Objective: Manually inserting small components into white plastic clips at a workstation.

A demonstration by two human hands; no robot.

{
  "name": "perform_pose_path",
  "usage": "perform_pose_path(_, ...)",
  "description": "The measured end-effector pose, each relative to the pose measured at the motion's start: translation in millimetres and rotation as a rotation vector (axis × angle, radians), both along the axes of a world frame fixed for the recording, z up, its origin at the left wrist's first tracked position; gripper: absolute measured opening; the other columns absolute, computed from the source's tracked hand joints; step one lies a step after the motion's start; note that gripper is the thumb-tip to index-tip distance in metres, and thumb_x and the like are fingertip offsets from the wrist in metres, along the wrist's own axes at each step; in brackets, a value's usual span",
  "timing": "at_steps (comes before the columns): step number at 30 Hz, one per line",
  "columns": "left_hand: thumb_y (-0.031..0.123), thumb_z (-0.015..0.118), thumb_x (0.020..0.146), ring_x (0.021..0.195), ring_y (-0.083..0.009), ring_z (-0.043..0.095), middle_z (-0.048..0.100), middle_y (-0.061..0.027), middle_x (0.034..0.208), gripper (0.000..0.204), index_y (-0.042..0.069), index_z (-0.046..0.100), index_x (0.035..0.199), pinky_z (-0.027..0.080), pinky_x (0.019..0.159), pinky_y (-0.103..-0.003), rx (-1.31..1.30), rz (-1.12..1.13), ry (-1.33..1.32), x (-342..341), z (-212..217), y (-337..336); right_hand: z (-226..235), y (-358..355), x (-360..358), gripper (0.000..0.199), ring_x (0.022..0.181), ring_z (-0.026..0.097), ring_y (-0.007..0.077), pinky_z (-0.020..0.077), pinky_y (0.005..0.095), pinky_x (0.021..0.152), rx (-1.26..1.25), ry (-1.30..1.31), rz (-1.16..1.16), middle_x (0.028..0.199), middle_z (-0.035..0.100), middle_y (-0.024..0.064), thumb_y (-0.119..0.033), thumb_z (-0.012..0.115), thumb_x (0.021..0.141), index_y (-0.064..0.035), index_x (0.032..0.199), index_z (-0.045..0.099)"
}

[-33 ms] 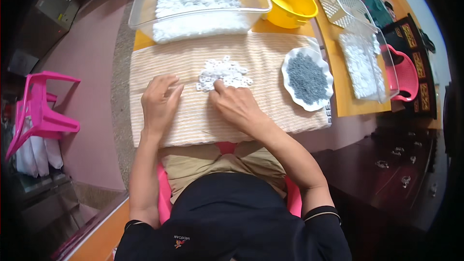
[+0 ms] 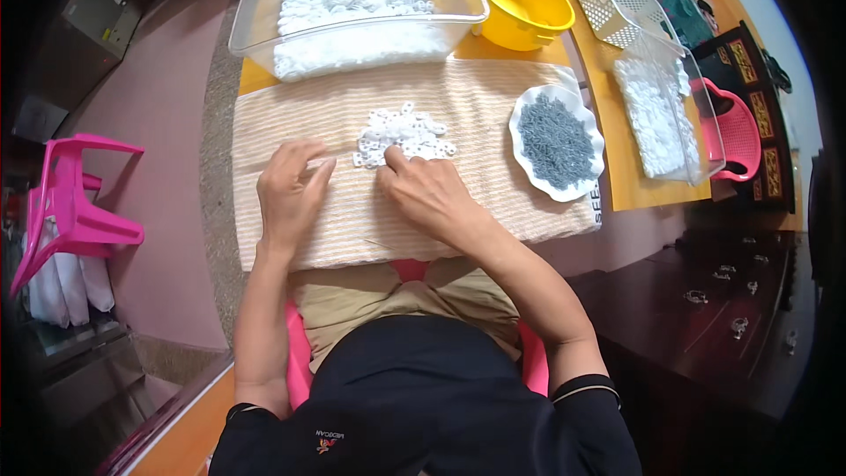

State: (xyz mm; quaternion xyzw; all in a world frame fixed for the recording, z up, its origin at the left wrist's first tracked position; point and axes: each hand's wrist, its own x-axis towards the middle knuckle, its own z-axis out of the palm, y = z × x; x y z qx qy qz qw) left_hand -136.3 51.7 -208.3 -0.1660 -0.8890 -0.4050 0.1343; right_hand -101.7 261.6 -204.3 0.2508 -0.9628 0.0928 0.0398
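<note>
At centre frame, the right hand point(image 2: 427, 189) is resting its fingertips against the lower edge of a small pile of white plastic pieces point(image 2: 401, 134) on the striped cloth point(image 2: 493, 106) covering the bench; whether its grip is pinching a piece cannot be told. The left hand point(image 2: 289, 194) is lying flat, grip loosely open and holding nothing, just left of the pile. A white dish of grey parts point(image 2: 557, 141) is sitting to the right (well apart).

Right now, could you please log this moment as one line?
left hand: flat on striped cloth | right hand: fingers at small white pieces | dish of grey bits: right of pile
</note>
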Motion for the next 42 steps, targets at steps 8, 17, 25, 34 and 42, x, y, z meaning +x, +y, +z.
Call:
perform_pose_path(8, 0.003, 0.072, 0.079, 0.078, -0.0159, 0.065, 0.068, -0.0107, 0.094, 0.015, 0.000, 0.069, 0.094, 0.052, 0.066, -0.025, 0.290, -0.109, -0.150, 8.9, 2.3, 13.6, 0.9, -0.4, -4.7, 0.009, 0.068, 0.066, 0.0243, 0.0544, 0.0384, 0.056, 0.042, 0.053, 0.102, 0.090, 0.054, 0.0116, -0.008, 0.052, 0.083, -0.0006, 0.082, 0.057)
perform_pose_path(17, 0.001, 0.071, 0.080, 0.077, -0.0095, 0.063, 0.068, -0.0071, 0.093, 0.015, -0.001, 0.069, 0.094, 0.052, 0.066, -0.022, 0.381, -0.143, -0.272, 19.4, -5.4, 29.8, 10.9, 9.1, -10.8, 0.008, 0.069, 0.065, 0.0241, 0.0547, 0.0383, 0.057, 0.111, 0.006, 0.158, 0.087, 0.053, 0.0106, -0.009, 0.051, 0.084, -0.0024, 0.084, 0.055)
perform_pose_path(25, 0.003, 0.070, 0.080, 0.077, -0.0142, 0.067, 0.069, -0.0108, 0.093, 0.018, -0.002, 0.068, 0.097, 0.055, 0.066, -0.026, 0.380, -0.133, -0.292, 21.5, -0.6, 29.0, 9.0, 7.9, -12.7, 0.005, 0.064, 0.062, 0.0241, 0.0505, 0.0349, 0.055, -0.205, 0.204, 0.087, 0.085, 0.055, 0.0089, -0.008, 0.057, 0.085, -0.0036, 0.088, 0.057)
perform_pose_path(34, -0.003, 0.061, 0.086, 0.100, -0.0131, 0.061, 0.064, -0.0081, 0.105, 0.025, -0.004, 0.060, 0.112, 0.052, 0.085, -0.026, 0.550, -0.291, -0.456, 41.0, -0.7, 45.7, 10.8, -15.8, 10.5, 0.006, 0.065, 0.063, 0.0266, 0.0503, 0.0346, 0.056, -0.793, 0.125, -0.226, 0.083, 0.061, 0.0121, -0.005, 0.064, 0.086, -0.0025, 0.090, 0.061)
perform_pose_path(42, -0.001, 0.067, 0.083, 0.082, -0.0148, 0.067, 0.067, -0.0086, 0.090, 0.015, -0.001, 0.061, 0.097, 0.055, 0.071, -0.026, 0.549, -0.074, -0.254, 44.7, -2.6, 47.6, 8.8, -24.6, 12.1, 0.006, 0.066, 0.062, 0.0198, 0.0491, 0.0276, 0.058, -0.920, 0.054, -0.188, 0.081, 0.060, 0.0115, 0.000, 0.064, 0.085, 0.0002, 0.091, 0.063)
